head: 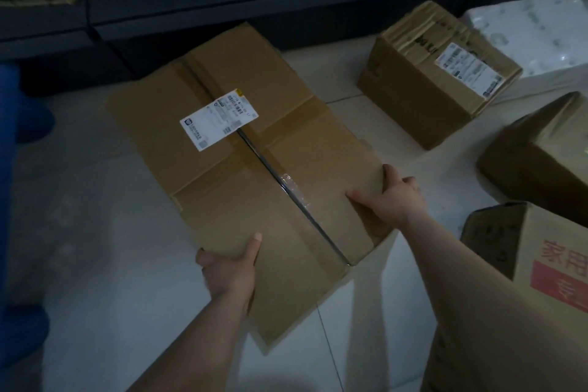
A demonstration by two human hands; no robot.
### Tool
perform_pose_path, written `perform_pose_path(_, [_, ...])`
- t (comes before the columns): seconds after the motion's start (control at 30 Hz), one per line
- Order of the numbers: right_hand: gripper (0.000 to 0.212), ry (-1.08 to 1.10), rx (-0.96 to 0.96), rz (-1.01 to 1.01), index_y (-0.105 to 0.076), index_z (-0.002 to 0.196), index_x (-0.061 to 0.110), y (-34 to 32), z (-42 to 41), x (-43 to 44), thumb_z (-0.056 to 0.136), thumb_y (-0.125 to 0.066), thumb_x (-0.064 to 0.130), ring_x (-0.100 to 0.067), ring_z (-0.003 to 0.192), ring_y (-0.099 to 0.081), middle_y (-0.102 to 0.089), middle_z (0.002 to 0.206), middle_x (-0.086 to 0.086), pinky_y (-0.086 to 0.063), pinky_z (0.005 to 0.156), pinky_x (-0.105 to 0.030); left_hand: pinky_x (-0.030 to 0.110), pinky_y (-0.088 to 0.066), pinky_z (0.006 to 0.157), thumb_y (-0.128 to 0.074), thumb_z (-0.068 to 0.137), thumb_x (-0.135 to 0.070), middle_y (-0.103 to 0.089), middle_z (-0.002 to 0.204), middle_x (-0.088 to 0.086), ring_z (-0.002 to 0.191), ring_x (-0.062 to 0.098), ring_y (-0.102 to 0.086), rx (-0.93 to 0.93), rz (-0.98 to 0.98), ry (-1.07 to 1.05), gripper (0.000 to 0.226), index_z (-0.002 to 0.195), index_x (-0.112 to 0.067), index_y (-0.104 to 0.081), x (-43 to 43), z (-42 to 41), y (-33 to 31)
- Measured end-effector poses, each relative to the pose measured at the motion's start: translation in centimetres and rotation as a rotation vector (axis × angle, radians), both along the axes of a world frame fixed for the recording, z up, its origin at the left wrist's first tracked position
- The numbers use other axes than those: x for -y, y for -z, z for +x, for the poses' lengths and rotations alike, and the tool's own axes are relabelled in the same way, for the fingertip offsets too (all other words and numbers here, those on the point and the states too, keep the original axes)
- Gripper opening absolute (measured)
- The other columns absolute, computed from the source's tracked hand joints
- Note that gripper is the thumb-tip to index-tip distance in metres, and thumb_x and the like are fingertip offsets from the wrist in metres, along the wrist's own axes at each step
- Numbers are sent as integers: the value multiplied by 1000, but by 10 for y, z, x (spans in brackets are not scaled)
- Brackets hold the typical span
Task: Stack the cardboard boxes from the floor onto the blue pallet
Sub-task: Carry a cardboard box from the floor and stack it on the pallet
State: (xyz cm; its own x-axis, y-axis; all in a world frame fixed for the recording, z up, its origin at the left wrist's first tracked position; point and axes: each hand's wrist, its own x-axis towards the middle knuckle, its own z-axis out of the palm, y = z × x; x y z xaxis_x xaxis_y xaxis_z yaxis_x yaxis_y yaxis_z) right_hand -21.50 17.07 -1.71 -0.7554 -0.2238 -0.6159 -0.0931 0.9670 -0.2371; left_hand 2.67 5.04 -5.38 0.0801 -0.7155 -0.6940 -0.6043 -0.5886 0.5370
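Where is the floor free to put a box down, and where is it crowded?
Bare pale tiled floor lies left of the large flat brown cardboard box, up to the blue object. The right side is crowded: three smaller cardboard boxes stand close together.

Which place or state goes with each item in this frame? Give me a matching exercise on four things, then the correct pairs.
Things:
1. large flat box
2. small labelled box
3. red-printed box
4. white wrapped pack

Places or states:
A. far right, behind the small taped carton
B. near right, beside the right forearm
C. held at its near end by left hand and right hand
D. standing alone on the floor tiles, upper right of the big one

Pairs: 1-C, 2-D, 3-B, 4-A
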Motion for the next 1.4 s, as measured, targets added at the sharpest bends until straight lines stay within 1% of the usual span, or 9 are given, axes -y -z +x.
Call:
perform_pose_path(0.1, [107, 14, 76, 3, -23, 146, 27, 5, 2, 4, 62, -66, 77, -39, 133, -34, -34, 143, -16, -34, 110, -51, 42, -45, 103, -83, 65, -46, -54, 131, 12, 117, 30, -55, -25, -6, 12, 99, 138, -10, -26, 7, 10, 0])
perform_pose_path(0.23, [104, 164, 131, -146, -32, 138, 13, 8, 19, 9, 60, -80, 62, -33, 124, -47, -45, 138, -11, -43, 100, -44, 45, -46, 100, -86, 60, -45, -55, 125, 6, 113, 30, -56, -45, 0, 13, 98, 135, -18, -28, 19, 24, -11])
perform_pose_path(0.37, [102, 210, 141, -209, -37, 138, 16, -3, 47, 7, 57, -82, 60, -30, 118, -53, -53, 133, -7, -43, 102, -43, 40, -46, 96, -89, 55, -44, -56, 123, 5, 112, 29, -55, -31, -15, 29, 100, 134, -19, -32, 27, 40, -32])
perform_pose_path(0.47, [107, 171, 89, -193, -44, 130, 24, -23, 64, 4, 40, -71, 77, -29, 112, -57, -60, 124, -2, -42, 101, -52, 42, -46, 97, -90, 52, -45, -57, 128, 7, 114, 30, -56, -38, -2, 13, 104, 136, -19, -34, 28, 52, -57])
perform_pose_path(0.7, [86, 24, 87, -90, -46, 130, 23, -110, 89, 7, 61, -72, 69, -28, 114, -53, -60, 121, -3, -33, 107, -46, 48, -49, 96, -90, 45, -53, -60, 125, 9, 109, 31, -59, -24, 66, -61, 107, 133, -15, -41, 14, 93, -141])
perform_pose_path(0.87, [87, -114, 68, -77, -45, 130, 22, -181, 107, 25, 63, -69, 72, -28, 115, -54, -61, 122, -4, -30, 105, -45, 47, -46, 101, -88, 45, -57, -54, 133, 8, 116, 31, -54, -76, 88, -168, 120, 142, -15, -31, 5, 124, -214])
perform_pose_path(1.07, [88, -250, 61, -140, -44, 131, 23, -264, 133, 72, 62, -70, 71, -28, 115, -55, -62, 123, -3, -33, 104, -43, 38, -44, 92, -88, 61, -37, -58, 120, 6, 112, 31, -55, -108, 30, -330, 88, 133, -13, -43, 23, 157, -304])
perform_pose_path(1.23, [81, -395, 70, -152, -43, 131, 24, -330, 160, 126, 68, -69, 68, -27, 116, -54, -61, 123, -2, -30, 103, -42, 48, -48, 97, -89, 56, -44, -58, 124, 7, 111, 33, -56, -128, 29, -484, 96, 133, -17, -39, 43, 195, -356])
perform_pose_path(1.4, [82, -537, 71, -166, -41, 130, 24, -366, 188, 190, 67, -68, 68, -27, 112, -56, -62, 119, -2, -36, 102, -42, 44, -42, 100, -87, 61, -40, -54, 129, 9, 118, 33, -52, -160, 0, -618, 96, 138, -14, -36, 68, 225, -385])
